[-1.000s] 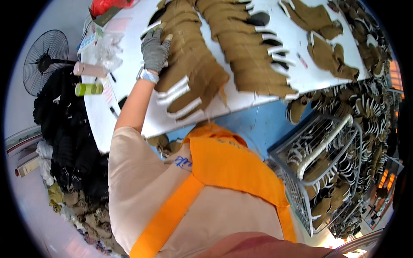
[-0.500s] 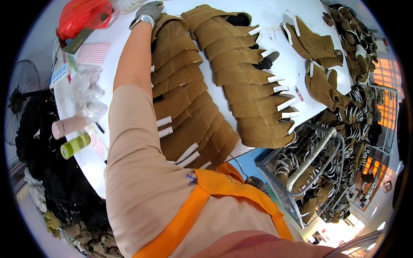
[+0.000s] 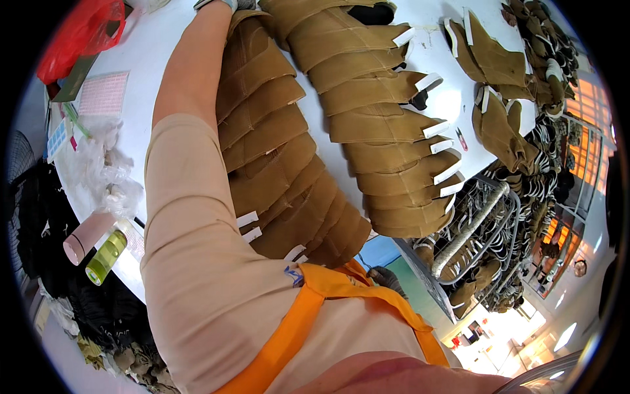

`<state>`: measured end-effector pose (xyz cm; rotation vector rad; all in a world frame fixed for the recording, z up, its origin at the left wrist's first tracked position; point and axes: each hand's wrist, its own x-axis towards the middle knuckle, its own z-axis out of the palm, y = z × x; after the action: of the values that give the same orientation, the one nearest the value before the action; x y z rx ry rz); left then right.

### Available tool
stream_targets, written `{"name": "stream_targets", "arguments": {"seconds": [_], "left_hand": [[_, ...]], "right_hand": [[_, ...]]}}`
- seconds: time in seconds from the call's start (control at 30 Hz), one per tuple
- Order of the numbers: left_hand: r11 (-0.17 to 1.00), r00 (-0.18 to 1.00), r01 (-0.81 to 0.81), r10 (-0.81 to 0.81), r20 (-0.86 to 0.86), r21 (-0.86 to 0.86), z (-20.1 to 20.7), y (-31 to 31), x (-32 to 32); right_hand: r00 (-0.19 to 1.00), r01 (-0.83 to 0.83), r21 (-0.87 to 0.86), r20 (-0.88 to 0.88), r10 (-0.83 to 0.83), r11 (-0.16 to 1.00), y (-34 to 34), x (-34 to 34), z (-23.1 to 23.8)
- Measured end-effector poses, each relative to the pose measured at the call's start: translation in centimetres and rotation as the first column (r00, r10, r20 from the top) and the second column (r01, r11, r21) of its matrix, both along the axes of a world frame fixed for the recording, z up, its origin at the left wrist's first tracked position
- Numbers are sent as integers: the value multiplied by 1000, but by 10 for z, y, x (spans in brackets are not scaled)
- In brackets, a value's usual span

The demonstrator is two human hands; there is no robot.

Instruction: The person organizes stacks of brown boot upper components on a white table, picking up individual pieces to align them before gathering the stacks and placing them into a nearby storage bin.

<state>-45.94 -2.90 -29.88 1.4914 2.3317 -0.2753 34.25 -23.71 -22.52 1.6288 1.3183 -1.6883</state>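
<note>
My left arm reaches to the far edge of the view, where my left hand (image 3: pixel 226 4), in a grey glove, is mostly cut off and its fingers barely show. It is at the far end of the left row of overlapping brown suede boot uppers (image 3: pixel 266 125); whether it grips one is hidden. A second row of brown boot uppers (image 3: pixel 374 125), with white strips at their right ends, lies to the right. Low beside my orange apron (image 3: pixel 275 341), a grey ribbed glove, seemingly my right hand (image 3: pixel 388 281), is partly visible; its fingers are hidden.
On the white table (image 3: pixel 134 164) are a red plastic bag (image 3: pixel 82 39), clear plastic wrap (image 3: pixel 108 171), a pink bottle (image 3: pixel 88 238), a green bottle (image 3: pixel 106 257) and small red-handled snips (image 3: pixel 462 139). Loose boot uppers (image 3: pixel 495 56) lie right. A wire cart (image 3: pixel 469 230) holds more footwear.
The view has shifted forward over the body, so the table things sit higher and further left or right. My left hand has slipped mostly beyond the top edge.
</note>
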Motion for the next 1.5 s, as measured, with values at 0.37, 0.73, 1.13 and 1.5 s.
{"name": "stream_targets", "arguments": {"seconds": [0.37, 0.73, 1.13, 1.5], "left_hand": [[993, 993, -111, 110, 43, 34, 19, -11, 21], [950, 988, -4, 52, -146, 313, 31, -23, -50], [971, 964, 235, -225, -142, 54, -46, -39, -110], [902, 999, 43, -48, 0, 429, -80, -80, -118]], "right_hand": [[919, -269, 363, -182, 350, 892, 23, -117, -27], [937, -349, 238, 57, 346, 906, -14, -38, -66], [914, -311, 265, -180, 364, 913, -7, -65, -73], [979, -40, 159, -191, 70, 987, -21, -42, -69]]}}
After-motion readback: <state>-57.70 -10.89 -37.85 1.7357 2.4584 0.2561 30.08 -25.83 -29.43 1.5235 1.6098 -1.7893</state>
